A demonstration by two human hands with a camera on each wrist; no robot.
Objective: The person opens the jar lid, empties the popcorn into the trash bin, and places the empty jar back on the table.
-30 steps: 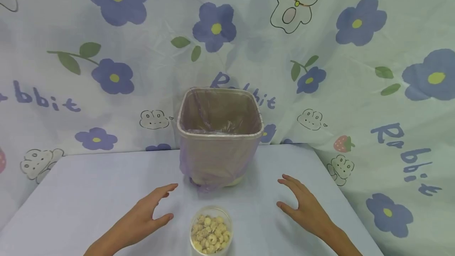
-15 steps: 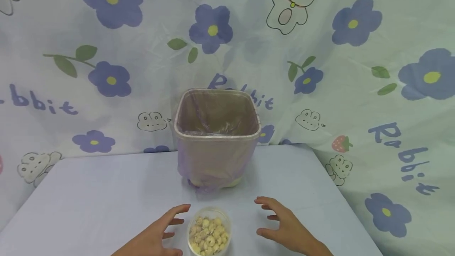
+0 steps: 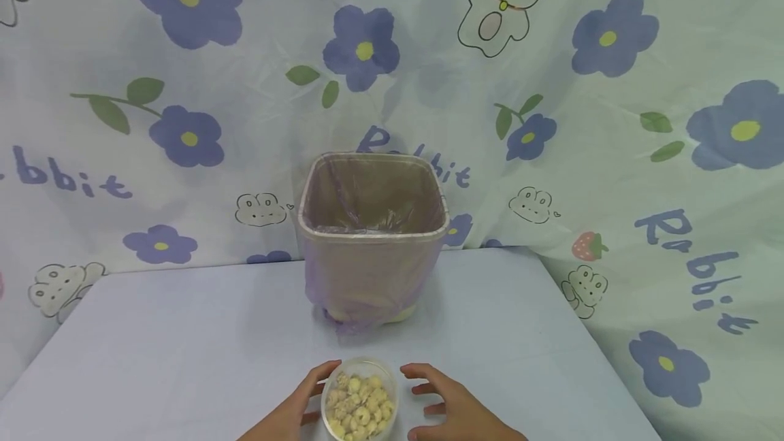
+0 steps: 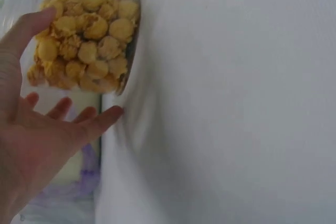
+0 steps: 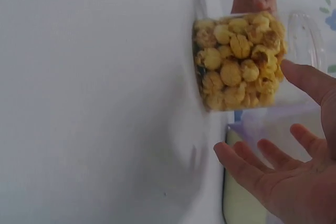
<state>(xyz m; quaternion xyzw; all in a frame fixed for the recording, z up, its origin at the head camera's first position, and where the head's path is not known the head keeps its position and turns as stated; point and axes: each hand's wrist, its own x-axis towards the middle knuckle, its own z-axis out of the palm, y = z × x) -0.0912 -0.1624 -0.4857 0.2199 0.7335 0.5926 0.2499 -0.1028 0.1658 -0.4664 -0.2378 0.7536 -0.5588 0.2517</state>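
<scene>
A clear round plastic tub (image 3: 360, 405) of popcorn (image 5: 236, 61) stands on the white table near its front, without a lid. My left hand (image 3: 295, 410) is at the tub's left side, its fingers apart and slightly bent, a fingertip right at the rim. In the left wrist view the thumb overlaps the tub wall, while the other fingers spread beside it. To the right, my right hand (image 3: 456, 408) faces the tub with spread, bent fingers and a small gap in the head view. Neither hand is curled round the tub.
Behind the tub stands a square bin (image 3: 373, 271) lined with a thin purple bag (image 3: 358, 322), its mouth facing up. A cloth (image 3: 257, 121) printed with flowers and rabbits hangs behind the white table (image 3: 184, 339) and along its right side.
Both hands have come down and inward from either side toward the tub, the left reaching its rim. The tub and the bin have kept their places.
</scene>
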